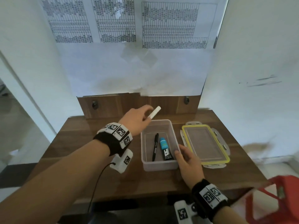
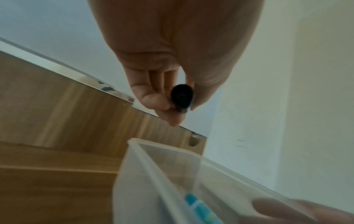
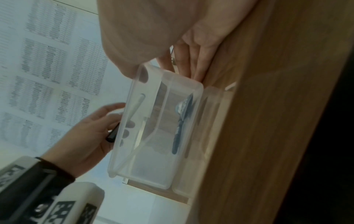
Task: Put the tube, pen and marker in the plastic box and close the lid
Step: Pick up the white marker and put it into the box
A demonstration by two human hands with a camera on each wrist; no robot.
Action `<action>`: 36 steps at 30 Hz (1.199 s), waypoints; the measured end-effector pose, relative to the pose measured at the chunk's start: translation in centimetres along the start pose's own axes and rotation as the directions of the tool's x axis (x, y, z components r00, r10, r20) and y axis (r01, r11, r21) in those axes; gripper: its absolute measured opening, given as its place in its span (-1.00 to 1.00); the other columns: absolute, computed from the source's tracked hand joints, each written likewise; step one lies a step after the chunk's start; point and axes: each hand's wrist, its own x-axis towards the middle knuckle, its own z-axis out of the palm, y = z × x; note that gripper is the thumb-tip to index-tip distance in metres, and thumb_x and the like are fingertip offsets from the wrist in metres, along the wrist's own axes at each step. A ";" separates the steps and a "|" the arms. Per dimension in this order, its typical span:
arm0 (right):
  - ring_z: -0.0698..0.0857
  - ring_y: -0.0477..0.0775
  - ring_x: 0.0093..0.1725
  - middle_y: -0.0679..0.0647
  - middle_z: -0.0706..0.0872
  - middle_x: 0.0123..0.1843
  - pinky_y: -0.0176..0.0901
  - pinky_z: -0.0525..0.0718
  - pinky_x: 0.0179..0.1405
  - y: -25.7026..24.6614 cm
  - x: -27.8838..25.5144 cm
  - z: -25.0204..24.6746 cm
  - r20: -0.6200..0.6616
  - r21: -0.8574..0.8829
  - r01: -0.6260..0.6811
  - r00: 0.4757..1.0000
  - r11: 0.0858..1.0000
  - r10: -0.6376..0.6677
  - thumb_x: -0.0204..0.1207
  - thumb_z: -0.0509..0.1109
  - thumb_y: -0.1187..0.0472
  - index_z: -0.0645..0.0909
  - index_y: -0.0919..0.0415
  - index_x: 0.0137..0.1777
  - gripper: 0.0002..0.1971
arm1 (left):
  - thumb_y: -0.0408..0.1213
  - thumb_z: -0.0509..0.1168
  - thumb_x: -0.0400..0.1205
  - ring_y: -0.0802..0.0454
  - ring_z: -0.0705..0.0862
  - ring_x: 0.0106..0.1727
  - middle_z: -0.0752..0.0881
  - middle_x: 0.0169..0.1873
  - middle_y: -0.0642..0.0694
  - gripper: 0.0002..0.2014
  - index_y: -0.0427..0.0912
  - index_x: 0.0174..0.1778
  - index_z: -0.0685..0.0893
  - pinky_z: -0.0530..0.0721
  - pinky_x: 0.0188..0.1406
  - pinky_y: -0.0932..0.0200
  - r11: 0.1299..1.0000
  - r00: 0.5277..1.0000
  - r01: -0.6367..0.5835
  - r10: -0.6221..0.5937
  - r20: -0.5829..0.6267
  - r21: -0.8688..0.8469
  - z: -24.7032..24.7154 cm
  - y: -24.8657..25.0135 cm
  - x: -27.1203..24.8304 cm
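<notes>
A clear plastic box (image 1: 159, 166) stands open on the wooden table (image 1: 80, 143). Inside lie a black pen (image 1: 155, 147) and a blue-and-black tube (image 1: 165, 149), side by side. My left hand (image 1: 148, 114) hovers over the box's far left corner and pinches a white marker (image 1: 154, 112). The marker's dark end (image 2: 182, 97) faces the left wrist camera. My right hand (image 1: 180, 151) grips the box's near right corner, thumb over the rim (image 3: 138, 72) and fingers along the outer wall. The lid (image 1: 205, 143), clear with a yellow seal, lies flat just right of the box.
A low wooden back board (image 1: 129, 104) closes the table's far side, with printed sheets (image 1: 169, 25) on the wall above. A red object (image 1: 275, 199) sticks up past the table's near right corner. Bare tabletop lies left of and in front of the box.
</notes>
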 end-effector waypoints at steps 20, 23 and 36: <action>0.64 -0.33 0.06 -0.34 0.65 0.03 -0.38 0.59 -0.05 0.5 0.1 -0.1 0.007 -0.018 0.050 0.999 0.999 -0.050 0.65 0.27 0.11 0.55 -0.12 0.32 -0.73 | -0.04 0.21 0.64 -0.01 0.62 -0.14 0.69 -0.31 0.05 -0.77 0.03 -0.33 0.52 0.25 0.45 -0.23 0.697 0.908 -0.252 -0.070 0.414 0.671 5.0 3.2 -0.7; 0.66 -0.30 0.07 -0.31 0.68 0.04 -0.30 0.65 0.02 0.5 0.1 0.0 0.003 0.002 0.047 0.999 0.999 -0.047 0.66 0.27 0.12 0.55 -0.16 0.28 -0.75 | -0.03 0.21 0.64 -0.03 0.69 0.00 0.77 -0.15 0.01 -0.81 0.02 -0.21 0.62 0.28 0.41 -0.19 0.713 0.913 -0.261 -0.037 0.407 0.651 4.9 2.8 -0.7; 0.64 -0.27 0.07 -0.21 0.72 0.12 -0.47 0.50 -0.11 -1.0 0.3 -1.6 0.053 -0.186 0.039 0.998 0.982 -0.029 0.64 0.28 0.04 0.60 -0.01 0.34 -0.70 | -0.05 0.27 0.62 -0.06 0.33 0.57 0.31 0.58 -0.04 -0.42 0.09 0.59 0.32 0.42 0.51 -0.12 0.998 0.998 0.018 -0.014 -0.059 0.067 4.4 -1.5 -4.9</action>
